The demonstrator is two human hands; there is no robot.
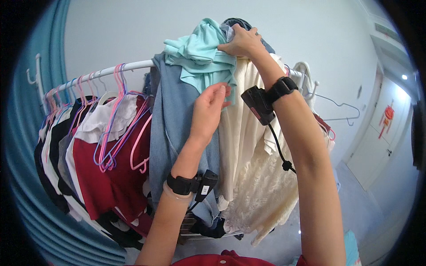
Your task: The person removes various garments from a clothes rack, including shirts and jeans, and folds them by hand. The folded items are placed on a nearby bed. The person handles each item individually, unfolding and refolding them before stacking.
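My right hand (244, 41) reaches over the top of the clothes rail, fingers spread on a bundled dark blue garment (239, 24). Its thumb lies by a crumpled mint-green garment (203, 45), draped over the rail. Whether the fingers grip cloth is unclear. Lower down, my left hand (211, 108) is in front of the mint garment's hanging edge, fingers curled. It is not plain whether they pinch the cloth. Blue denim trousers (174, 109) hang behind my left hand. Cream garments (239, 99), one with ruffled lacy fabric (259, 186), hang below my right arm.
Left along the white rail (109, 70) hang dark, white and red clothes (109, 179), with several pink and purple hangers (114, 133). A wire hanger (346, 106) juts out at right. A teal curtain (36, 216) borders the left. A white door (376, 143) stands far right.
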